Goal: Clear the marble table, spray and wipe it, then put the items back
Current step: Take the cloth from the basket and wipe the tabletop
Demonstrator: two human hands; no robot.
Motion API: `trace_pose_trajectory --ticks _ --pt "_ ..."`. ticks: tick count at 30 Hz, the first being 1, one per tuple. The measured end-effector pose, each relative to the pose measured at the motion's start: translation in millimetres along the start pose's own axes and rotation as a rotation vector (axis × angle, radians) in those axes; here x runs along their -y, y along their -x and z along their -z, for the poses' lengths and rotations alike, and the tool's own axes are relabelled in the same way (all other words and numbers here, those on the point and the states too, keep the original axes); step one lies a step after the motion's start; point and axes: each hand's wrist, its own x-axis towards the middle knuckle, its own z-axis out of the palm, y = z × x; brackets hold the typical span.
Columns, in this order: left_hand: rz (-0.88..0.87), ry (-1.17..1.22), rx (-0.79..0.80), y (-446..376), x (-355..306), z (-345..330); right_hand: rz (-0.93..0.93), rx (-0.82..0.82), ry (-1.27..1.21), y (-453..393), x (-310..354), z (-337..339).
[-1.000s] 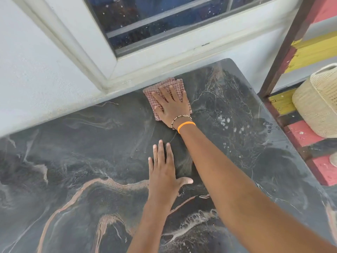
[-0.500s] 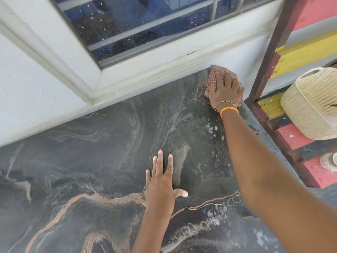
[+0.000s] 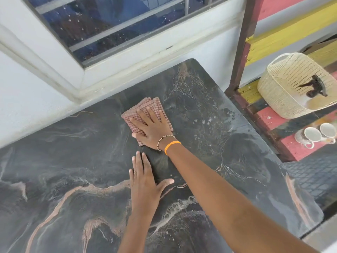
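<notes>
The dark marble table (image 3: 73, 170) with pink and white veins fills most of the view. A folded pink checked cloth (image 3: 145, 108) lies on it near the wall. My right hand (image 3: 153, 130) presses flat on the cloth with straight fingers; beaded and orange bands circle its wrist. My left hand (image 3: 144, 179) rests flat on the bare marble just below, fingers straight, thumb spread. Small spray droplets (image 3: 209, 121) dot the surface to the right of the cloth.
A white wall and window frame (image 3: 127, 57) border the table's far side. To the right stands a painted wooden shelf (image 3: 273, 117) with a woven basket (image 3: 291, 84) and two white mugs (image 3: 315, 136). A brown post (image 3: 240, 42) rises by the table's far right corner.
My right hand slid the cloth from the table's far right corner back left toward the middle near the wall. My left hand stayed flat on the marble.
</notes>
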Motion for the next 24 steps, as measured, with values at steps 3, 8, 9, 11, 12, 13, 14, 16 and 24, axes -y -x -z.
trace_pose_trajectory --ticks 3,8,9,11,12,13,14,16,24 --pt "-0.007 -0.023 0.049 12.2 -0.6 -3.4 0.089 -0.017 0.032 22.0 -4.4 -8.1" --pt "-0.050 -0.097 0.134 13.1 -14.4 -8.4 -0.032 -0.138 0.134 52.7 -61.4 3.5" --pt "-0.047 -0.121 0.149 12.7 -16.7 -8.9 -0.089 -0.154 0.129 54.1 -75.8 9.2" --pt "-0.039 -0.139 0.163 12.3 -18.0 -9.9 -0.219 -0.184 0.106 54.6 -106.4 21.4" --pt "-0.036 -0.137 0.167 12.2 -17.8 -10.1 -0.284 -0.197 0.100 55.0 -121.3 27.1" --pt "-0.036 -0.134 0.169 12.0 -17.4 -10.4 -0.343 -0.211 0.103 56.2 -135.1 32.3" --pt "-0.040 -0.138 0.171 12.2 -17.1 -10.7 -0.398 -0.224 0.107 59.1 -146.8 36.1" --pt "-0.041 -0.140 0.166 12.5 -16.1 -10.7 -0.488 -0.248 0.101 64.8 -162.0 41.3" --pt "-0.047 -0.171 0.168 12.6 -15.7 -13.1 -0.737 -0.298 0.006 126.0 -154.8 33.1"
